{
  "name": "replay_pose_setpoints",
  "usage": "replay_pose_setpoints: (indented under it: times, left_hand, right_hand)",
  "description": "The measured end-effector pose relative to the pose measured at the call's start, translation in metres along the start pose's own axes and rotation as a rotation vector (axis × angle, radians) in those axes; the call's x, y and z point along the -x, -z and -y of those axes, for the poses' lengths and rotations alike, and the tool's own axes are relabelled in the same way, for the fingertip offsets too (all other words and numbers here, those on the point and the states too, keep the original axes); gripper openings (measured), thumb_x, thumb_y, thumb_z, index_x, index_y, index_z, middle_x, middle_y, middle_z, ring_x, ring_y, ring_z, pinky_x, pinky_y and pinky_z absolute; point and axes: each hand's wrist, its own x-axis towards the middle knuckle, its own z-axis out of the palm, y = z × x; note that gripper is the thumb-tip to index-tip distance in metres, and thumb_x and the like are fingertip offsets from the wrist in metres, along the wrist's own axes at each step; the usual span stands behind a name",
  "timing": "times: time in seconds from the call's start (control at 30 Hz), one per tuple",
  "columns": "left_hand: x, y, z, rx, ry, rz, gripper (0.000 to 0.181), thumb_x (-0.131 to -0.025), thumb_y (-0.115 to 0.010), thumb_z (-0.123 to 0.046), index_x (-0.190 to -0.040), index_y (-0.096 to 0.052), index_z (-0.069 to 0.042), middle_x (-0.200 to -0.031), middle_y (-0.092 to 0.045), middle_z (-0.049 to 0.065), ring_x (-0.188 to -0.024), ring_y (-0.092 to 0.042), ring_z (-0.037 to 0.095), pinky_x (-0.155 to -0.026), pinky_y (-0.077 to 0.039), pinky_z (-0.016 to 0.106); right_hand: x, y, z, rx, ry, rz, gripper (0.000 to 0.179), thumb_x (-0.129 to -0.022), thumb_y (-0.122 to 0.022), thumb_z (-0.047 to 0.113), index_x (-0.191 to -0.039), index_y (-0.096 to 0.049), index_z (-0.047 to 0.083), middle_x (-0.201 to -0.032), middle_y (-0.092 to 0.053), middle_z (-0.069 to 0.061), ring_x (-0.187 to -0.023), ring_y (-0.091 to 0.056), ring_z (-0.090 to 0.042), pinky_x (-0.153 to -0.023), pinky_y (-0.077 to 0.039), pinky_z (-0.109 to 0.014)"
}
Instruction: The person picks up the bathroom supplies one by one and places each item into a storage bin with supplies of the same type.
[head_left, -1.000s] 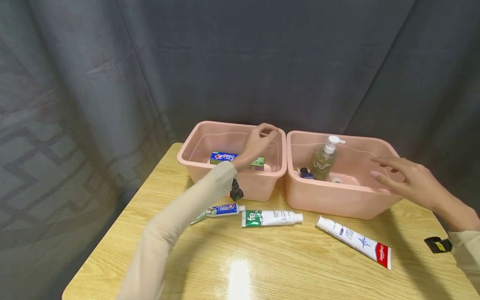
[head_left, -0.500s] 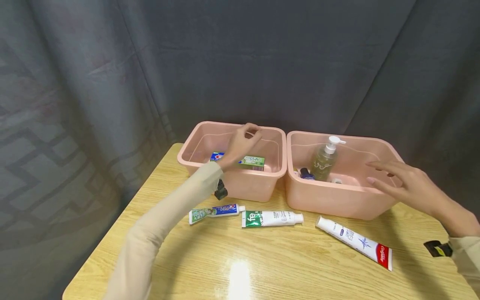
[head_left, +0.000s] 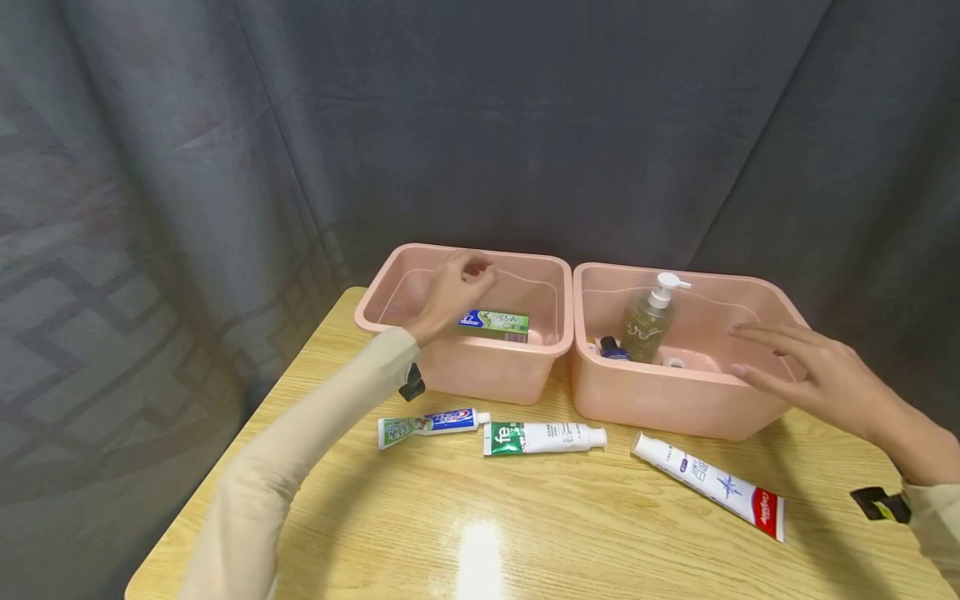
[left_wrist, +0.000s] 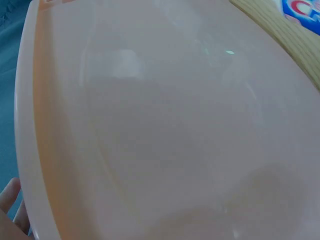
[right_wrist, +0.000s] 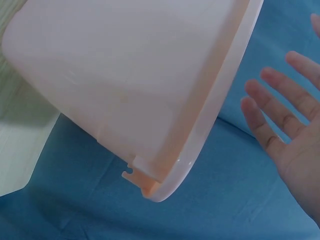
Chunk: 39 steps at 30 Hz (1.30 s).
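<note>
My left hand (head_left: 453,292) hovers over the left pink bin (head_left: 487,371), fingers loosely bent with nothing visible between them. Below it in the bin lie a blue box (head_left: 470,319), partly hidden by the hand, and a green box (head_left: 504,323). My right hand (head_left: 821,375) is held above the right end of the right pink bin (head_left: 675,400). Its fingers are spread and bare in the right wrist view. Inside that bin stand a pump bottle (head_left: 647,327) of yellowish liquid and a small dark-capped bottle (head_left: 613,350).
Along the wooden table (head_left: 555,533), in front of the bins, lie a small green-and-blue toothpaste tube (head_left: 433,423), a white-and-green tube (head_left: 546,437) and a white-and-red Colgate tube (head_left: 708,483). A grey curtain (head_left: 480,125) hangs right behind the bins.
My left hand has moved left across the left bin, uncovering the green box and the small tube in front while covering part of the blue box. The right hand has barely shifted.
</note>
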Motion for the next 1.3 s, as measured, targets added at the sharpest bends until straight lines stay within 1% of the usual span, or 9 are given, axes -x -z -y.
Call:
replay_pose_setpoints:
  times: [0.13, 0.37, 0.67, 0.77, 0.83, 0.93, 1.0, 1.1, 1.3]
  left_hand:
    - [0.003, 0.007, 0.006, -0.043, 0.001, -0.002, 0.036, -0.094, -0.063, -0.029, -0.123, -0.064, -0.009, -0.119, -0.062, 0.006, -0.110, -0.057, 0.022, -0.095, -0.048, 0.038]
    - [0.006, 0.021, 0.014, -0.121, 0.011, 0.003, 0.046, -0.093, -0.066, -0.037, -0.130, -0.060, -0.009, -0.129, -0.061, 0.008, -0.120, -0.056, 0.025, -0.101, -0.044, 0.040]
    - [0.009, 0.036, 0.019, -0.196, 0.033, 0.063, 0.059, -0.093, -0.063, -0.050, -0.139, -0.053, -0.015, -0.138, -0.055, 0.002, -0.128, -0.050, 0.023, -0.106, -0.041, 0.041]
    - [0.009, 0.040, 0.020, -0.189, 0.028, 0.067, 0.058, -0.093, -0.063, -0.048, -0.139, -0.053, -0.014, -0.138, -0.054, 0.003, -0.128, -0.050, 0.023, -0.105, -0.041, 0.042]
    - [0.009, 0.042, 0.022, -0.187, 0.026, 0.071, 0.058, -0.093, -0.063, -0.047, -0.139, -0.053, -0.013, -0.139, -0.054, 0.004, -0.129, -0.048, 0.022, -0.106, -0.040, 0.043]
    - [0.010, 0.046, 0.024, -0.189, 0.043, 0.079, 0.062, -0.093, -0.061, -0.050, -0.141, -0.051, -0.011, -0.141, -0.052, 0.005, -0.131, -0.046, 0.023, -0.108, -0.038, 0.043]
    - [0.011, 0.049, 0.026, -0.206, 0.056, 0.087, 0.064, -0.093, -0.060, -0.052, -0.141, -0.051, -0.012, -0.143, -0.050, 0.005, -0.134, -0.042, 0.024, -0.110, -0.035, 0.044]
    - [0.013, 0.053, 0.028, -0.240, 0.060, 0.094, 0.065, -0.092, -0.061, -0.053, -0.142, -0.050, -0.013, -0.144, -0.047, 0.004, -0.136, -0.038, 0.023, -0.111, -0.033, 0.045]
    - [0.013, 0.060, 0.037, -0.342, -0.024, 0.070, 0.066, -0.090, -0.063, -0.053, -0.139, -0.053, -0.010, -0.145, -0.046, 0.007, -0.138, -0.036, 0.022, -0.113, -0.029, 0.044]
  right_hand:
    - [0.001, 0.000, 0.004, 0.018, 0.006, 0.011, 0.061, -0.081, -0.083, 0.027, -0.137, -0.058, 0.022, -0.140, -0.054, -0.013, -0.114, -0.056, -0.043, -0.081, -0.041, -0.073]
    - [0.003, -0.001, 0.010, 0.094, 0.096, -0.039, 0.066, -0.076, -0.086, 0.023, -0.137, -0.060, 0.024, -0.138, -0.057, -0.009, -0.098, -0.064, -0.031, -0.074, -0.053, -0.062]
    - [0.005, 0.000, 0.015, 0.067, 0.094, -0.029, 0.066, -0.075, -0.087, 0.024, -0.136, -0.061, 0.026, -0.135, -0.055, 0.005, -0.107, -0.052, -0.008, -0.078, -0.048, -0.059]
    - [0.006, 0.000, 0.018, 0.073, 0.085, -0.026, 0.065, -0.076, -0.087, 0.026, -0.135, -0.061, 0.032, -0.135, -0.053, 0.012, -0.106, -0.048, 0.004, -0.079, -0.047, -0.050]
    - [0.007, 0.000, 0.019, 0.074, 0.088, -0.024, 0.064, -0.075, -0.087, 0.026, -0.134, -0.062, 0.033, -0.135, -0.053, 0.015, -0.109, -0.045, 0.009, -0.084, -0.045, -0.036]
    - [0.008, -0.001, 0.021, 0.069, 0.131, -0.034, 0.062, -0.073, -0.088, 0.024, -0.130, -0.064, 0.031, -0.133, -0.055, 0.010, -0.112, -0.040, 0.013, -0.090, -0.036, -0.016]
    - [0.008, -0.001, 0.021, 0.067, 0.167, -0.052, 0.060, -0.071, -0.089, 0.021, -0.126, -0.067, 0.028, -0.130, -0.058, 0.007, -0.113, -0.041, 0.014, -0.087, -0.025, -0.002]
    - [0.009, -0.002, 0.022, 0.062, 0.191, -0.066, 0.057, -0.069, -0.090, 0.019, -0.121, -0.069, 0.029, -0.125, -0.059, 0.008, -0.110, -0.043, 0.014, -0.089, -0.022, 0.001]
    - [0.011, -0.002, 0.025, 0.058, 0.171, -0.060, 0.056, -0.069, -0.091, 0.021, -0.119, -0.070, 0.034, -0.119, -0.062, 0.016, -0.099, -0.055, 0.011, -0.086, -0.034, -0.002]
